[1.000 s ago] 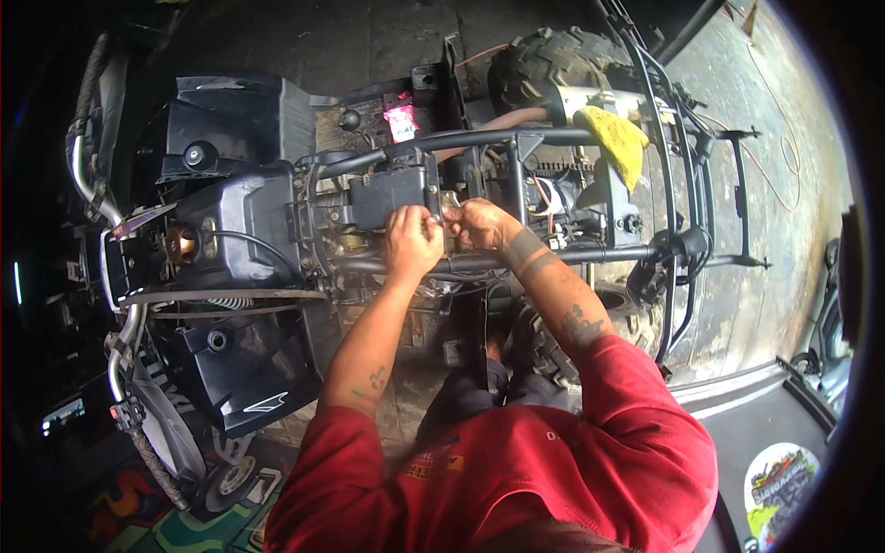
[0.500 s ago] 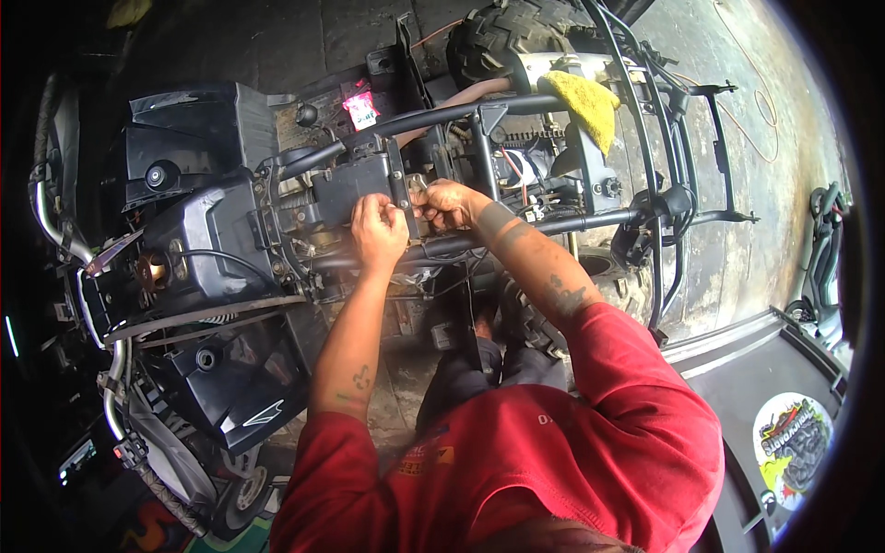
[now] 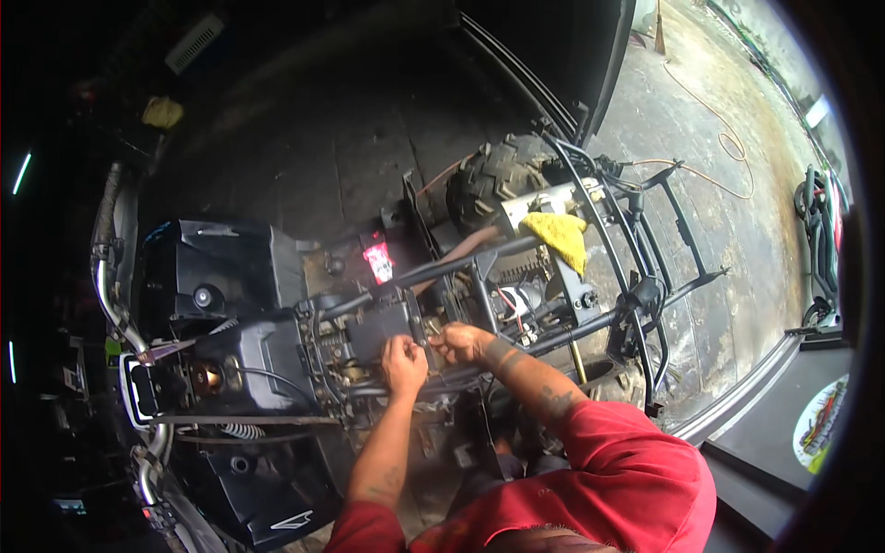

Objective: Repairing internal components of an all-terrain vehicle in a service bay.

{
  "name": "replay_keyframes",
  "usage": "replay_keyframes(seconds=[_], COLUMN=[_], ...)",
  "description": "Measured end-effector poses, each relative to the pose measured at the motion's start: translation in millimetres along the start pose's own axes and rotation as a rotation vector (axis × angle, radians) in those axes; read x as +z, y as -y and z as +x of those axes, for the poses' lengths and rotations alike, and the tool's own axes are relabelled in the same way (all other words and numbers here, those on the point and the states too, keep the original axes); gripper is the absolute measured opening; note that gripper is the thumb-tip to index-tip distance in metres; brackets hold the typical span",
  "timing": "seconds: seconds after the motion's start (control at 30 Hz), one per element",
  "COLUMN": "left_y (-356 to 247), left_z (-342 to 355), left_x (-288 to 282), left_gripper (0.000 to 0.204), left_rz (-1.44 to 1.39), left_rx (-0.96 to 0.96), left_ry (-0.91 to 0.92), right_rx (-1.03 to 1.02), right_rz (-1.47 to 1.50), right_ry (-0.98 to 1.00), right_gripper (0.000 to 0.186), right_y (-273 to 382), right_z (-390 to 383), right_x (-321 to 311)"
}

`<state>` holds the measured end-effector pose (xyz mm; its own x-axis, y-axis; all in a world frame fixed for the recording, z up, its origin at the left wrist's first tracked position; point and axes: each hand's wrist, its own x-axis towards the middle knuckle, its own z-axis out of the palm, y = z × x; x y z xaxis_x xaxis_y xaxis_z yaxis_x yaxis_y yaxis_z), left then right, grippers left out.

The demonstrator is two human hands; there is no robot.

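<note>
A partly stripped quad bike lies across the view, its tubular black frame (image 3: 433,269) bare. My left hand (image 3: 404,361) rests at the near right corner of a flat black box (image 3: 373,330) in the middle of the frame. Its fingers are bent together in a pinch, and whatever they grip is too small to make out. Just right of it, my right hand (image 3: 463,343) is closed at the bracket along the box's right edge. Its fingertips face those of the left hand, and any small part between them is hidden.
A yellow cloth (image 3: 558,240) hangs over the rear frame, close to a knobbly tyre (image 3: 502,180). A pink and white packet (image 3: 378,263) lies beyond the box. Handlebars (image 3: 115,295) and black fenders (image 3: 226,267) are at left. A hose (image 3: 733,147) lies on the floor.
My view has tilted up and swung, so the quad bike sits lower in the picture and more far floor shows. Both hands stay at the box's right edge, fingers still closed.
</note>
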<state>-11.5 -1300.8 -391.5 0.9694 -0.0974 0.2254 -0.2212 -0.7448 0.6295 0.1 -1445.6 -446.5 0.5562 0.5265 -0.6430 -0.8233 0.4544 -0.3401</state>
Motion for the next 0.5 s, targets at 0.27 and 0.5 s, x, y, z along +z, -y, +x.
replay_keyframes(seconds=[0.27,0.5], left_y=[2.0,3.6], left_z=[7.1,7.3], left_x=[4.7,7.6], left_gripper=[0.007,0.006], left_rz=[-0.001,-0.001], left_rx=[0.047,0.052], left_ry=[-0.039,-0.048], right_rx=[0.122,0.211], right_rz=[-0.192,-0.334], right_ry=[-0.118,-0.016], right_gripper=[0.037,0.04], right_y=[8.9,13.6], right_z=[3.0,6.6], right_x=[-1.9,-6.9])
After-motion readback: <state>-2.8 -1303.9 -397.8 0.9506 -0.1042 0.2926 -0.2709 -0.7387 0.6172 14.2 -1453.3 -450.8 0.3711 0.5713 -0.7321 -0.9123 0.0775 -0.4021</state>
